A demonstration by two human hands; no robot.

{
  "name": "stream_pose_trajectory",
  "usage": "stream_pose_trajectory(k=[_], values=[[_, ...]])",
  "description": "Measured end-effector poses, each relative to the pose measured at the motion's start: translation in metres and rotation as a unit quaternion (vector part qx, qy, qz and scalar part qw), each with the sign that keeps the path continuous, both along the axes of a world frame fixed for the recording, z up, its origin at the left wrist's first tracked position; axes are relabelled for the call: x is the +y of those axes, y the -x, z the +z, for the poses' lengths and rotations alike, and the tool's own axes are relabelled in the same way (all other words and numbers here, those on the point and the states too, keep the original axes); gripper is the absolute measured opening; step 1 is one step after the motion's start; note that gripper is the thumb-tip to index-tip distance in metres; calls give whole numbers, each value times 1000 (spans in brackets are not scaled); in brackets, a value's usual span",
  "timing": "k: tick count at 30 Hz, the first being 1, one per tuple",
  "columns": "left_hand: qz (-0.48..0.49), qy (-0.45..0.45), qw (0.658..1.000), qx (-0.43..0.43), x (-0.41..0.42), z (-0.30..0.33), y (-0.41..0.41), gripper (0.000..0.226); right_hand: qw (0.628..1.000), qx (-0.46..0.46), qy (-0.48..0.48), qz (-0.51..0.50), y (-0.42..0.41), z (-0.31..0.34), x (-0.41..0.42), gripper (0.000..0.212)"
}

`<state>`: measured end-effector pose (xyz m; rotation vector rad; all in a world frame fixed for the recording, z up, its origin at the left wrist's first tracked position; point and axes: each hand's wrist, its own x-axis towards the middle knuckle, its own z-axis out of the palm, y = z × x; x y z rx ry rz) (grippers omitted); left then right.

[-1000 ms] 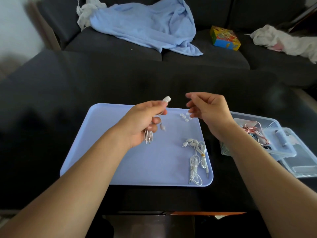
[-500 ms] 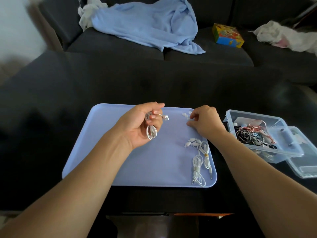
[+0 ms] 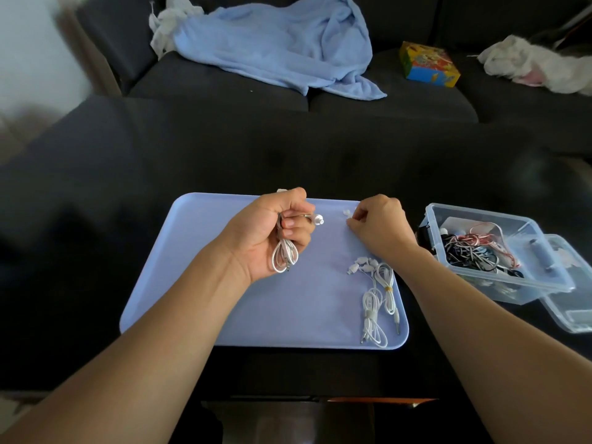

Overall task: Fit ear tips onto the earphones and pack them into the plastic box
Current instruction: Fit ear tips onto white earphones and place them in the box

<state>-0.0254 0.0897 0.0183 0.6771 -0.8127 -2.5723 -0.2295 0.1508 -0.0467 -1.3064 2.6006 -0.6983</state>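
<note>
1. Fingers of the left hand (image 3: 272, 229) curl round a coiled white wired earphone (image 3: 284, 254); its loops hang below the palm and one bare white earbud (image 3: 318, 219) pokes out past the fingertips.
2. Right hand (image 3: 378, 227) rests knuckles-up at the far edge of the pale blue plastic tray (image 3: 205, 251), fingers curled down onto the small loose white ear tips (image 3: 346, 213); whether this grip has actually pinched a tip cannot be told.
3. Nearer the person, on the tray's right side, lies a bundle of white wired earphones (image 3: 376, 296), buds pointing away and plugs towards the near edge.
4. Just right of the tray stands a clear rectangular plastic box (image 3: 525, 290) holding tangled black, white and red cables (image 3: 474, 251), with a clear plastic lid (image 3: 573, 315) beside it.
5. All of these sit on a black desk (image 3: 128, 161).
6. Beyond it, a dark sofa (image 3: 384, 104) carries a light blue cloth (image 3: 275, 49) and a colourful cardboard box (image 3: 427, 64).
</note>
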Motion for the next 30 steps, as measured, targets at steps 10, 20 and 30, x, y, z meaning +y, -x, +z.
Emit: stream_pose_trajectory(k=[10,20,30], values=[[144,-11,989,-6,-8,3,1,33,831,-493,215,142,-74,83,25,9],[154,-4,988,11,-2,6,-2,36,826,-508,217,115,-76,77,22,6],[131,9,990,-46,1,2,6,6,836,-453,293,97,-74,69,13,5]])
